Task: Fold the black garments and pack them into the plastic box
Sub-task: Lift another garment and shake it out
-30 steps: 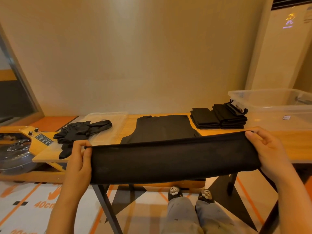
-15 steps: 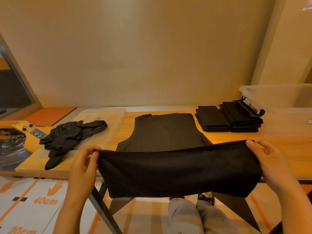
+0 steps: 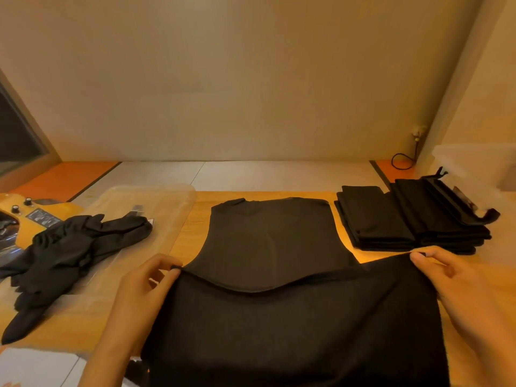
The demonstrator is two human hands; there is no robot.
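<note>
left hand: fingers pinch black garment edge, left corner
right hand: fingers pinch right corner
folded stack: right of black garment
loose pile: left of black garment

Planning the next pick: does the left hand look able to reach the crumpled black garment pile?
Probably, once freed: the left hand pinches the spread black garment; nothing stands between it and the crumpled pile.
</note>
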